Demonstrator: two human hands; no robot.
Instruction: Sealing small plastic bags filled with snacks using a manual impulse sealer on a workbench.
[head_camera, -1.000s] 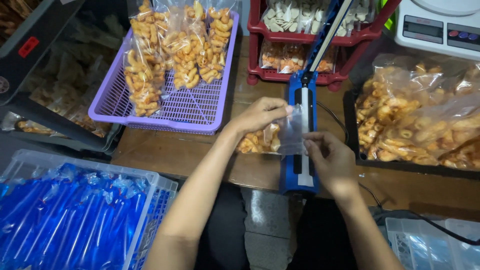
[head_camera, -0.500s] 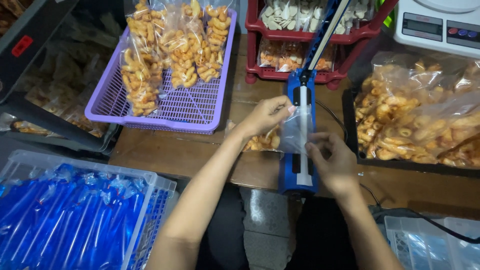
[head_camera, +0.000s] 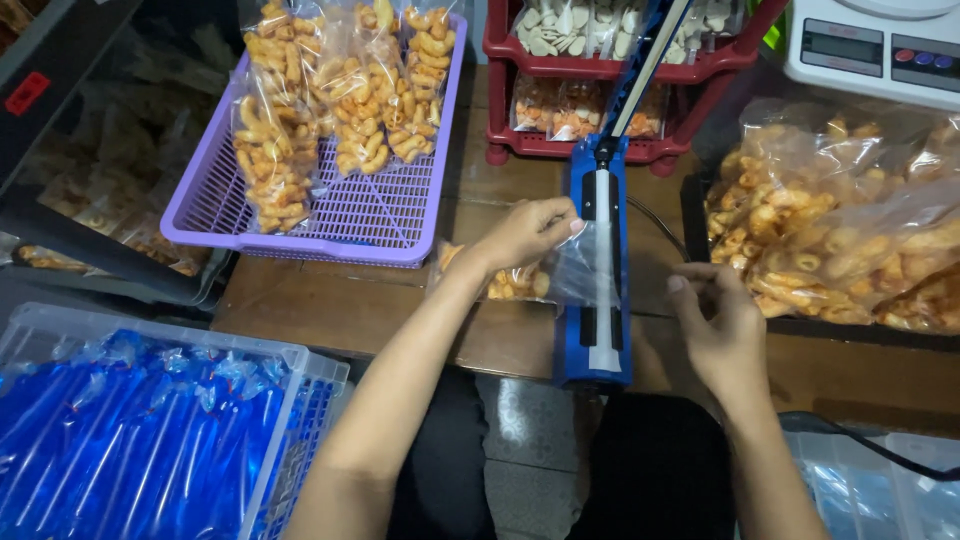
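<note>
Our left hand (head_camera: 525, 232) pinches the clear snack bag (head_camera: 540, 272) near its open end, fingers closed on the plastic, so the empty neck lies flat across the bar of the blue heat sealer (head_camera: 597, 265). The filled part with orange snacks sits on the wooden table (head_camera: 390, 300), left of the sealer. Our right hand (head_camera: 722, 325) hangs just right of the sealer, fingers loosely curled, holding nothing we can see. The sealer arm (head_camera: 640, 70) is raised, leaving the bar free.

Counts: one sealer, one bag in hand, one purple basket (head_camera: 330, 215) with about four filled bags, one red rack (head_camera: 610, 68) with two tiers, one white scale (head_camera: 870, 45), one crate of blue packets (head_camera: 150, 430).
</note>
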